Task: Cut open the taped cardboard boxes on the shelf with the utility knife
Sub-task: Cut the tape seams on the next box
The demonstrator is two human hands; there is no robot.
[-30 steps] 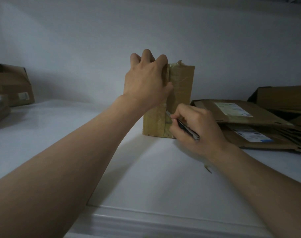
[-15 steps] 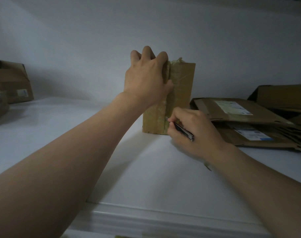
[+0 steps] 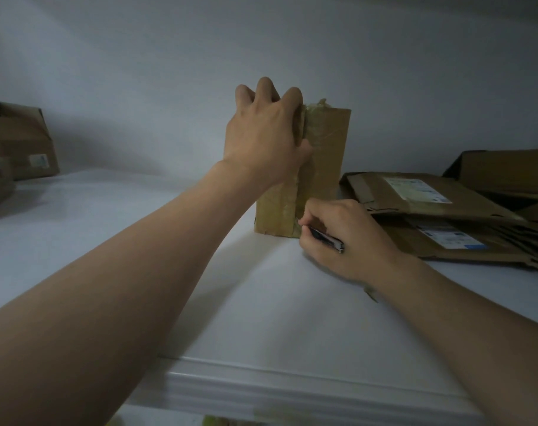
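Upright box: a tall cardboard box (image 3: 324, 167) stands on end in the middle of the white shelf (image 3: 261, 318), towards the far wall. It is closed, so whatever is inside cannot be seen.
Tape: a glossy strip of tape (image 3: 306, 192) runs down the near face of the box, crumpled at the top edge.
Flat boxes: a pile of flattened boxes (image 3: 427, 207) with white labels lies on the right, just beside the upright box, holding nothing.
Far-left box: another brown box (image 3: 25, 142) sits at the far left, well apart; its contents are not visible.
Left hand: the left hand (image 3: 264, 133) grasps the top left corner of the upright box, fingers curled over the top edge and thumb pressed on the near face beside the tape.
Right hand: the right hand (image 3: 350, 241) is clenched round the utility knife (image 3: 326, 239), resting low on the shelf at the box's near right bottom corner.
Knife: dark handle angled towards the right; its front end meets the tape near the bottom of the box. The blade is hidden behind the fingertips.
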